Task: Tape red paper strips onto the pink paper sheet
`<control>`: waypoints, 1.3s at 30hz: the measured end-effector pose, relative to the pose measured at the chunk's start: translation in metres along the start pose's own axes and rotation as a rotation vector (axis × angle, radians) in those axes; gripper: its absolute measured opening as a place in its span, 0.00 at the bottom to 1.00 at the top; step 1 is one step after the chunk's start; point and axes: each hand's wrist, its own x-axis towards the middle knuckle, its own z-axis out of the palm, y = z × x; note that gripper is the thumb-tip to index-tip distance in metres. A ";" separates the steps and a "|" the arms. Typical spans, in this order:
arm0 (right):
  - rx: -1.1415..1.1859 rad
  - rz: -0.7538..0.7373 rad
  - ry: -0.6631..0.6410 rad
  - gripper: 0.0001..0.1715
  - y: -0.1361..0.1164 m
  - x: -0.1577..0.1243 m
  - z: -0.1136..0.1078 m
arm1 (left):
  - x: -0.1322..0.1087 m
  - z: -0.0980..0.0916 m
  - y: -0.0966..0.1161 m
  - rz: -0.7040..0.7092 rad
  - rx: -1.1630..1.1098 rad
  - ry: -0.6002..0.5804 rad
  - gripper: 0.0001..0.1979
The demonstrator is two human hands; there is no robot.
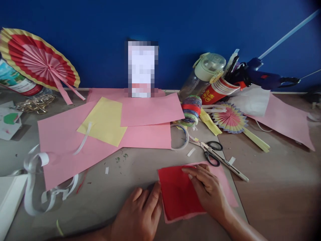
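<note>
**Red paper square under two hands, near a slanting seam**

A smooth grey work surface (100, 180) meets a brown wood-grained surface (278, 187) along a slanting seam on the right. To the left, a broad sheet of pink paper (60, 137) ends well apart from the hands, with small scraps lying between. Beyond the right hand are black-handled metal scissors (202, 146) and a slim pale cutter (237, 170), which crosses the seam. A round clear tape roll (187, 138) lies just left of the scissors.

The thin, bright red paper square (177, 192) lies flat on the grey surface between the hands, faintly creased. A narrow pale pink margin shows along its lower and left edges. A trimmed pink paper piece (227, 187) extends past its right side, one corner just short of the seam.

The left hand (145, 209) is loosely curled, its index fingertip touching the red square's left edge. The right hand (204, 182) lies over the square's right part, fingers close together and slightly bent. Whether either hand pinches the paper cannot be told.
</note>
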 end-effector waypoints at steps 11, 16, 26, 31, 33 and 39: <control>-0.001 -0.049 0.007 0.16 -0.003 0.003 0.000 | -0.006 0.007 -0.001 0.017 -0.024 -0.043 0.15; -0.018 -0.103 0.018 0.17 -0.004 0.004 0.000 | -0.004 0.010 -0.002 0.003 -0.035 -0.017 0.13; -0.036 -0.144 0.013 0.21 -0.001 0.000 0.004 | 0.005 0.013 -0.006 0.015 -0.039 0.062 0.15; -0.035 -0.152 -0.025 0.22 0.000 -0.002 0.004 | 0.004 0.027 -0.003 -0.038 -0.032 0.208 0.17; -0.036 -0.164 -0.027 0.22 0.001 -0.002 0.005 | 0.005 0.025 -0.004 -0.024 -0.038 0.193 0.17; -0.051 -0.176 -0.020 0.22 0.000 -0.003 0.005 | 0.008 0.011 -0.008 0.016 -0.027 0.115 0.17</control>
